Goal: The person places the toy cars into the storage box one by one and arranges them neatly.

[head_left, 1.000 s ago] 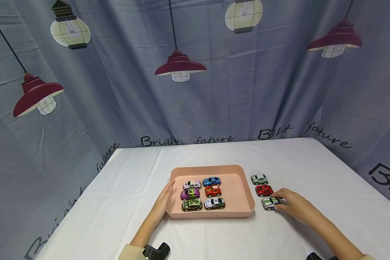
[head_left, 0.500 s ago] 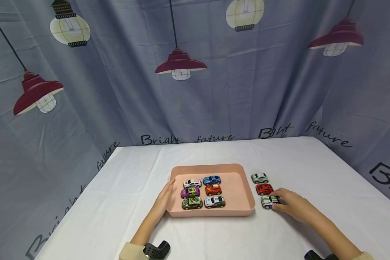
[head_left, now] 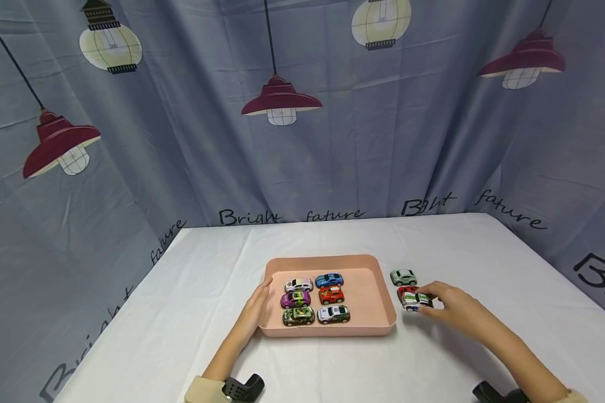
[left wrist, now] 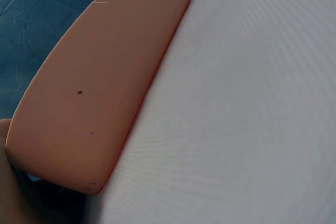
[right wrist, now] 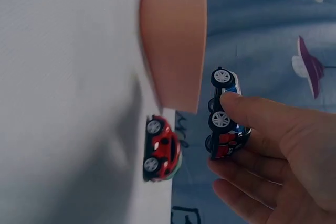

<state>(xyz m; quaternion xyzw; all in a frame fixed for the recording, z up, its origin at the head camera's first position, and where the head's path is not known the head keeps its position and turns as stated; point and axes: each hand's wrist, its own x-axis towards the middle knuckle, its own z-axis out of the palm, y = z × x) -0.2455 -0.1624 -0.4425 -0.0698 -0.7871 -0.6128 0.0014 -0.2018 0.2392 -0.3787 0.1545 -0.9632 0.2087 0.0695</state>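
Observation:
My right hand [head_left: 454, 305] pinches a white and green toy car [head_left: 415, 302] between thumb and fingers, right of the tray. In the right wrist view this car [right wrist: 223, 114] is raised off the table, its wheels turned to the camera. Behind it a red toy car [right wrist: 163, 150] is on the table, partly covered by the held car in the head view. My left hand [head_left: 256, 307] grips the left side of the pink tray [head_left: 368, 330], a fingertip at its rim. Only part of that hand shows at the left wrist view's edge, beside the tray wall [left wrist: 100, 77].
In the tray's left and middle, several toy cars stand in two columns, among them a purple one [head_left: 295, 300] and a blue one [head_left: 329, 280]. A pale green car [head_left: 403, 277] stands beyond the red one. A white cloth [head_left: 212, 268] covers the table; a printed curtain [head_left: 333, 162] hangs behind.
My right hand has lifted the white and green car from the table and moved slightly away from me, so the car now overlaps the red one. The left hand and tray stay put.

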